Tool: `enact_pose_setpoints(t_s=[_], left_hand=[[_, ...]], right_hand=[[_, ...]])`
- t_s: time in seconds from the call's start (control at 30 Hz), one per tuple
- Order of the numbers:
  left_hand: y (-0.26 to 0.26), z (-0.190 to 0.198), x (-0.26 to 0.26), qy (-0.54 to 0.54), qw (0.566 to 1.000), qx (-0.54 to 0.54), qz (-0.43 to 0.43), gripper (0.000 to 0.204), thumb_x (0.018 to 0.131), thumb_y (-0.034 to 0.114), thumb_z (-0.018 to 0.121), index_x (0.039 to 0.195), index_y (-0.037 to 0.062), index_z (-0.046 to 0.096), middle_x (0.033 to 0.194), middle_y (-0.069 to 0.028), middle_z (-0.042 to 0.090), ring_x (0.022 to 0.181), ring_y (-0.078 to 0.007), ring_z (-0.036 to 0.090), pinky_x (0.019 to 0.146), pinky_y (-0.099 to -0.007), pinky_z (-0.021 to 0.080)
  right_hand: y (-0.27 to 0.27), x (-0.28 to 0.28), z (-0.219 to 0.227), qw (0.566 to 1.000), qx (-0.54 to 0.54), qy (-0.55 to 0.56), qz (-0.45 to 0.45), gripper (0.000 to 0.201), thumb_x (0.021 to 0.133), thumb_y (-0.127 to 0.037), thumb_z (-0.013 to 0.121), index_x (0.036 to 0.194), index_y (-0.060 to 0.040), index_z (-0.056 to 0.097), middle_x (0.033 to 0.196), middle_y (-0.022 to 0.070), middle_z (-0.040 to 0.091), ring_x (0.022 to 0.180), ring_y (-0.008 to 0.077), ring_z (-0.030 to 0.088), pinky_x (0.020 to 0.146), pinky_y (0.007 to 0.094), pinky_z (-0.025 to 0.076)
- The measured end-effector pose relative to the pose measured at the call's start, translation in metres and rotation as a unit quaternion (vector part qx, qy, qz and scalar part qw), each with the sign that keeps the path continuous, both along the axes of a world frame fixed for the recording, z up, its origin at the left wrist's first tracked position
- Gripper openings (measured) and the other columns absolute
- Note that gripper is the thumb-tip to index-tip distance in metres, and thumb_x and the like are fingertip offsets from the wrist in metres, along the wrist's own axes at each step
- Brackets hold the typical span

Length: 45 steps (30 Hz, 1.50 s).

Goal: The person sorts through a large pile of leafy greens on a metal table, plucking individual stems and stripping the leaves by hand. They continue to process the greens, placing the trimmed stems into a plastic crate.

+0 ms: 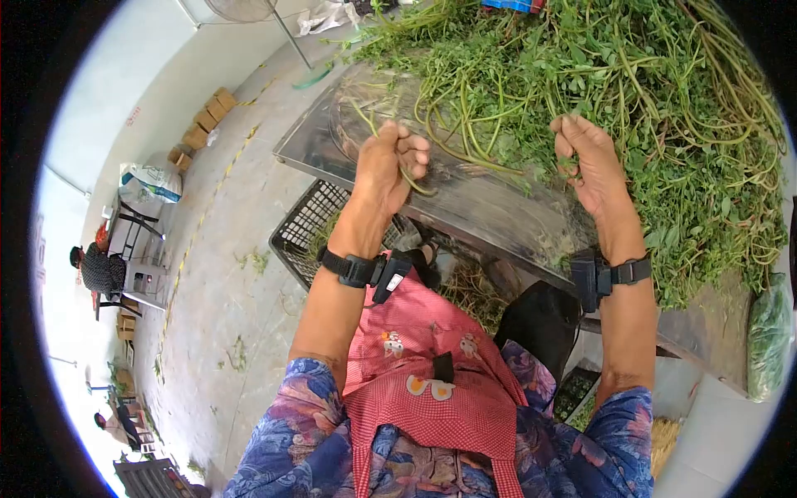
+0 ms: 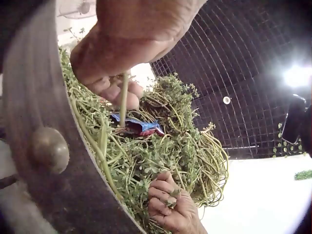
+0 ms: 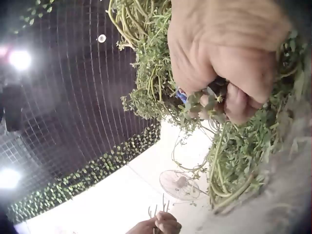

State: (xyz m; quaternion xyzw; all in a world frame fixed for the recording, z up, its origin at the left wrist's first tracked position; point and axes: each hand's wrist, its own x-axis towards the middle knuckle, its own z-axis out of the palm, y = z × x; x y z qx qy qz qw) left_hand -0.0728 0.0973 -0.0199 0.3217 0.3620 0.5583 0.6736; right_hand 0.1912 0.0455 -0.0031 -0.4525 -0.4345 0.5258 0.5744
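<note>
My left hand [image 1: 387,168] pinches a long green stem [image 1: 366,119] over the left end of the metal table. One end sticks up past the thumb and the other hangs below the palm. In the left wrist view the same stem [image 2: 124,100] runs down from the fingers. My right hand [image 1: 593,163] is at the near edge of a large heap of leafy greens [image 1: 656,91]. Its fingers curl round a small leafy sprig [image 3: 210,103], seen best in the right wrist view. Several loose stems [image 1: 473,112] lie between the two hands.
The dusty metal table [image 1: 490,203] has its near edge before my red apron [image 1: 432,349]. Below its left end stands a black plastic crate [image 1: 311,216]. A green bag [image 1: 770,336] lies at the far right, and a fan [image 1: 241,8] stands beyond the table.
</note>
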Motion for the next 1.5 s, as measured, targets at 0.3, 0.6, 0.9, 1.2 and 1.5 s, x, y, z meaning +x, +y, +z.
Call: enact_pose_setpoints(t_s=[0.3, 0.6, 0.9, 1.2, 1.5], left_hand=[[0.014, -0.004, 0.014, 0.002, 0.997, -0.073, -0.032, 0.032, 0.098, 0.027, 0.036, 0.079, 0.0024, 0.045, 0.076, -0.0133, 0.055, 0.047, -0.0112, 0.040, 0.032, -0.0198, 0.028], [0.012, -0.010, -0.006, -0.075, 0.988, -0.116, -0.064, 0.037, 0.099, 0.028, 0.030, 0.089, -0.0029, 0.048, 0.085, -0.0158, 0.057, 0.054, -0.0131, 0.046, 0.033, -0.0194, 0.030], [0.002, -0.007, 0.002, -0.039, 0.992, -0.093, -0.075, 0.038, 0.099, 0.028, 0.030, 0.098, -0.0053, 0.048, 0.092, -0.0158, 0.056, 0.057, -0.0133, 0.047, 0.035, -0.0198, 0.031], [-0.017, -0.007, 0.007, -0.037, 0.995, -0.097, 0.015, 0.034, 0.098, 0.024, 0.032, 0.099, -0.0053, 0.050, 0.097, -0.0176, 0.058, 0.057, -0.0131, 0.048, 0.034, -0.0201, 0.030], [-0.016, 0.002, 0.013, -0.092, 0.985, -0.090, -0.112, 0.029, 0.098, 0.022, 0.036, 0.105, -0.0039, 0.048, 0.081, -0.0079, 0.054, 0.055, -0.0099, 0.043, 0.035, -0.0193, 0.028]], right_hand=[[-0.002, -0.023, -0.008, 0.913, 0.180, -0.364, -0.051, 0.028, 0.077, -0.030, 0.069, 0.089, -0.0045, 0.067, 0.071, 0.0032, 0.062, 0.065, 0.0161, 0.057, 0.063, 0.0298, 0.045], [-0.007, -0.030, -0.017, 0.749, 0.165, -0.642, -0.022, 0.016, 0.077, -0.021, 0.064, 0.082, -0.0062, 0.064, 0.071, 0.0128, 0.061, 0.069, 0.0323, 0.059, 0.061, 0.0422, 0.045], [-0.011, -0.038, -0.013, 0.726, 0.150, -0.671, 0.001, 0.017, 0.078, -0.021, 0.061, 0.081, -0.0046, 0.063, 0.075, 0.0158, 0.062, 0.077, 0.0337, 0.060, 0.068, 0.0441, 0.047], [-0.006, -0.034, -0.008, 0.921, 0.143, -0.353, 0.078, 0.019, 0.077, -0.019, 0.064, 0.084, -0.0017, 0.067, 0.075, 0.0121, 0.065, 0.067, 0.0154, 0.060, 0.067, 0.0307, 0.045], [-0.010, -0.045, -0.009, 0.898, 0.134, -0.389, 0.153, 0.023, 0.078, -0.022, 0.065, 0.085, -0.0009, 0.066, 0.078, 0.0120, 0.066, 0.072, 0.0170, 0.060, 0.069, 0.0303, 0.046]])
